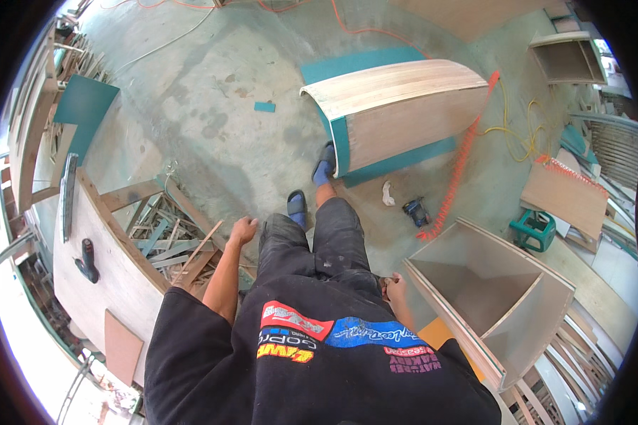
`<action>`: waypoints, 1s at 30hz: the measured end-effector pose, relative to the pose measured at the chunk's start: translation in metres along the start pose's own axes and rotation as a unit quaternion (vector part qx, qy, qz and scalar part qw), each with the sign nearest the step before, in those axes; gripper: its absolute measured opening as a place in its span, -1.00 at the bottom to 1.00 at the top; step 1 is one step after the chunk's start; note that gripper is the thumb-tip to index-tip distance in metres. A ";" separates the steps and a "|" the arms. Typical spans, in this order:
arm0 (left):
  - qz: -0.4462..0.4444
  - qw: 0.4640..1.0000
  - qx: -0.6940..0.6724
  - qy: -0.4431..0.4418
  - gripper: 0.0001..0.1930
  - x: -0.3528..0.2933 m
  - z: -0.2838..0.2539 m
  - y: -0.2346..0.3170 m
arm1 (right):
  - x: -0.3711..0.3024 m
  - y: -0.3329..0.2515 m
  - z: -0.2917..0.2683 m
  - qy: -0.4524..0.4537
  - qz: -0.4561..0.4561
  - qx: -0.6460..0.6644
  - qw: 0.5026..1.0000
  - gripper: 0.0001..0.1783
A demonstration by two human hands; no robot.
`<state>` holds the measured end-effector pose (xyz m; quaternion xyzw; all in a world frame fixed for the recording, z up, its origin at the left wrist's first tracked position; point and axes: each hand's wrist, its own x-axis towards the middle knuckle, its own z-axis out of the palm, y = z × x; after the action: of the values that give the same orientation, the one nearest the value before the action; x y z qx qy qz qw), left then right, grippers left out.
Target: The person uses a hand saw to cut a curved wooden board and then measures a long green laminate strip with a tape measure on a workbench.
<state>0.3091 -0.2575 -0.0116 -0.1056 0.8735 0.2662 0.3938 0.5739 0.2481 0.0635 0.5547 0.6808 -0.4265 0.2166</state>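
Apparently between steps, the person stood beside the curved piece (407, 106), left hand (243, 230) loosely curled, right hand (395, 287) impossible to read; the next move probably called for bending

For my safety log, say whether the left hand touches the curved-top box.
Apart: the head view shows floor and the left foot between the left hand and the curved-top box.

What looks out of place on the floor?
A small teal piece lies alone on the floor, and a crumpled-looking white thing lies near the dark tool; both look stray underfoot. Dark floor patches could be stains; can't tell if wet.
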 end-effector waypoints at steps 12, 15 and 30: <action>-0.024 0.932 -0.358 0.050 -0.51 -0.121 -0.011 0.041 | -0.079 -0.188 0.014 -0.168 -0.264 0.142 0.939 -0.25; 0.024 0.882 -0.470 -0.010 -0.53 -0.167 -0.012 0.108 | -0.124 -0.232 0.012 -0.282 -0.318 0.173 0.888 -0.26; 0.050 0.945 -0.321 -0.043 -0.61 -0.318 0.172 0.210 | -0.091 -0.060 -0.159 -0.132 -0.496 0.026 0.858 -0.48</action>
<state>0.5474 0.0044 0.2112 -0.1713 0.7282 0.5559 0.3625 0.5719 0.3250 0.2403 0.0872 0.8197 -0.5640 0.0496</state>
